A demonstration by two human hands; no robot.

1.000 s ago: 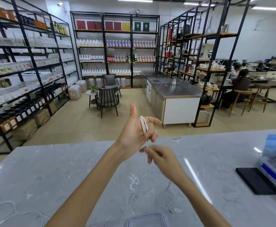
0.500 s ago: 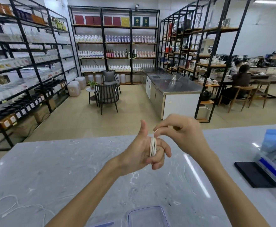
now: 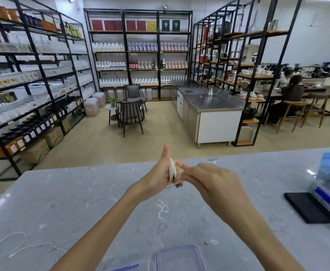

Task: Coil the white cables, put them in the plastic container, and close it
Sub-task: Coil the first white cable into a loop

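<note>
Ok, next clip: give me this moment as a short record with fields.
left hand: thumb up, white cable wound round its fingers
right hand: pinches the coil's loose tail
second cable: loose on the counter, near left
plastic container: at bottom edge, no cable in it
stage: coiling, nothing packed yet
</note>
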